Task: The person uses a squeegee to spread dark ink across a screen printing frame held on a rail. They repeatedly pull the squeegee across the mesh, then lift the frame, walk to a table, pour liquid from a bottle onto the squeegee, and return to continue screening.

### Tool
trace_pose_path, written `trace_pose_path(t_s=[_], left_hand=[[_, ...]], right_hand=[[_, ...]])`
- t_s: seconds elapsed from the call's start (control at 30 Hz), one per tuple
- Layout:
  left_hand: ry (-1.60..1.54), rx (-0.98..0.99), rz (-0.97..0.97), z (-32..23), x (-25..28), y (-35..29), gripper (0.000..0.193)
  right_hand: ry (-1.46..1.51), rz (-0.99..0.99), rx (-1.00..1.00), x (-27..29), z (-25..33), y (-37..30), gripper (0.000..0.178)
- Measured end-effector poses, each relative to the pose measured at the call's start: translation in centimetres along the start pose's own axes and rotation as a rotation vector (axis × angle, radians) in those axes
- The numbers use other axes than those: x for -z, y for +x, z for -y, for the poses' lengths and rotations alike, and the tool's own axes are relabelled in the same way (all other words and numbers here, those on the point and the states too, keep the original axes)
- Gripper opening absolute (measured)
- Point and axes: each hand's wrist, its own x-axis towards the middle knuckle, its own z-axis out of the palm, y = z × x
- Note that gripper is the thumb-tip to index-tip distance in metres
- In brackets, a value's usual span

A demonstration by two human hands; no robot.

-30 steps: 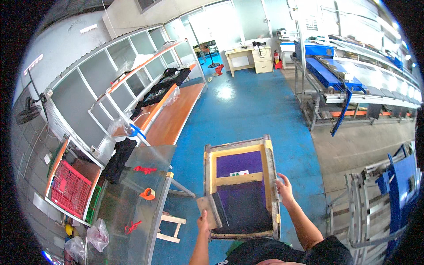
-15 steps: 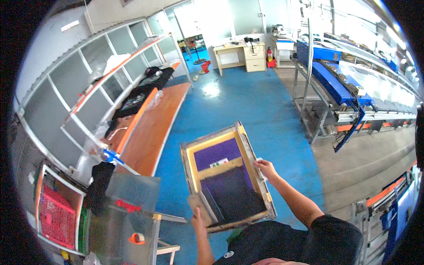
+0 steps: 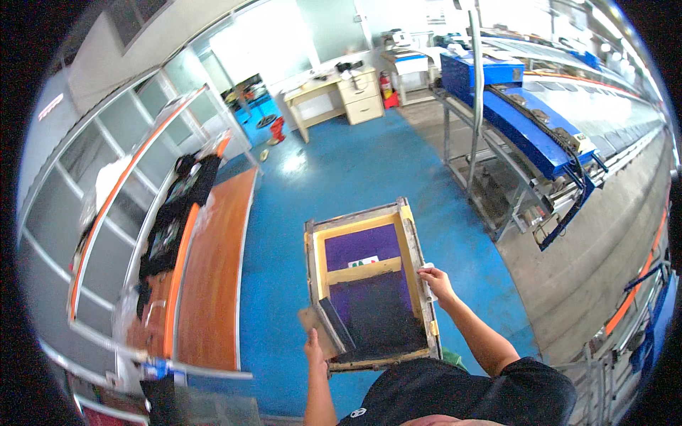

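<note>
In front of my body is a screen printing frame (image 3: 313, 248), its worn rim lined with yellow tape around a purple mesh (image 3: 342, 247). Black ink covers much of the mesh's near part, and a yellowish strip crosses it with a small white label above. My right hand (image 3: 438, 285) is closed on the frame's right side, beside a small white thing I cannot make out. At the near left corner my left hand (image 3: 313, 348) grips a squeegee (image 3: 323, 335) with a brown handle and dark blade, lying over the rim. The left fingers are partly hidden.
An orange-brown bench (image 3: 213, 284) with black cloth items on its shelf runs along the left. On the right stands a long printing table with a blue machine (image 3: 529, 128). A desk (image 3: 362, 99) and a red fire extinguisher (image 3: 386, 84) are at the back, beyond the blue floor (image 3: 341, 163).
My view has swung right, so the bench and desk sit further left. The frame has straightened slightly and shifted a little right in view; both hands keep their hold.
</note>
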Motion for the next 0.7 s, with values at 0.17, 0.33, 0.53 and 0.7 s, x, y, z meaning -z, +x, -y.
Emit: trace_pose_path(t_s=[0.17,0.33,0.53,0.7], left_hand=[[-0.041,0.011,0.105,-5.5,-12.2,8.8,0.064],[-0.080,-0.025,0.065,-7.6,-16.5,19.7,0.069],[-0.050,0.079,0.029,-10.2,-26.2,25.7,0.073],[0.264,-0.162,0.029,-14.3,-33.4,35.5,0.071]], right_hand=[[-0.030,-0.072,0.114,-0.8,3.7,14.5,0.020],[-0.092,0.028,0.170,-5.0,9.8,25.9,0.021],[-0.144,0.050,0.115,-5.7,13.2,39.4,0.020],[-0.142,0.096,0.102,-8.6,18.1,51.5,0.020]])
